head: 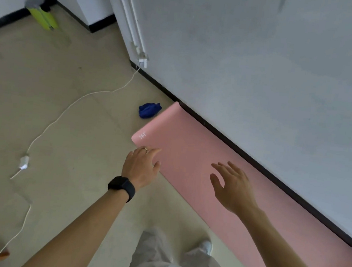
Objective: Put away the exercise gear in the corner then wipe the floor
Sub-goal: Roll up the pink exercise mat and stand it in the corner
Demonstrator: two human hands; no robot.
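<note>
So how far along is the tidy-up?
Nothing looks done: the mat lies flat, unrolled, along the wall. In hand: the left hand and right hand reach over its end, open. Left: rolling and storing it, then wiping the floor; the cloth lies untouched.

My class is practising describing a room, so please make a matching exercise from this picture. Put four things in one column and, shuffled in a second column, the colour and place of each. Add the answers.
Column one
1. mat
2. cloth
3. cable
4. watch

Column two
A. black, on the person's left wrist
B. white, trailing across the floor
C. pink, lying flat along the wall
D. blue, crumpled near the mat's far end

Pairs: 1-C; 2-D; 3-B; 4-A
</note>
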